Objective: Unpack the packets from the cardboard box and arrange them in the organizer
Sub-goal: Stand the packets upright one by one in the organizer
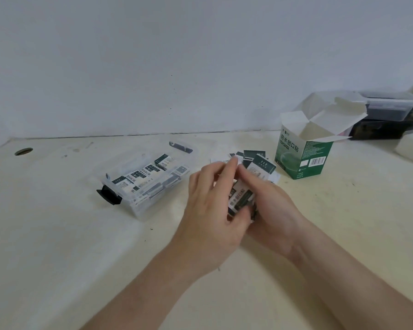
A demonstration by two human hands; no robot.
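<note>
**Fingers squaring a stack of packets before the organizer**

Fingers [231, 167] of both our hands are wrapped around a small stack of packets [240, 197], held just above the bench [57, 246] in the middle of the scene. Our left hand [210, 210] curls over the near-left side of the stack with its fingertips up on the far edge; our right hand [270, 208] cups the stack from the right and underneath, thumb pressed along the top. We read this two-sided hold as a way to tap loose packets into one even block, so they slide in together rather than fanning out.

Left of the hands lies the clear organizer [142, 208], lid off, its long side angled toward us, with a row of packets [148, 173] already standing edge to edge inside. The angle probably keeps its open top easy to reach from our left.

Just beyond the hands, more loose packets [254, 158] lie scattered on the bench, tipped out where we can gather them. Far right of those stands the green cardboard box [303, 158], flaps open; we cannot see whether anything remains inside. Behind it, against the wall, sit stacked lidded containers [389, 108].

We judge the task roughly midway: one row filled, a handful held, a pile waiting.
</note>
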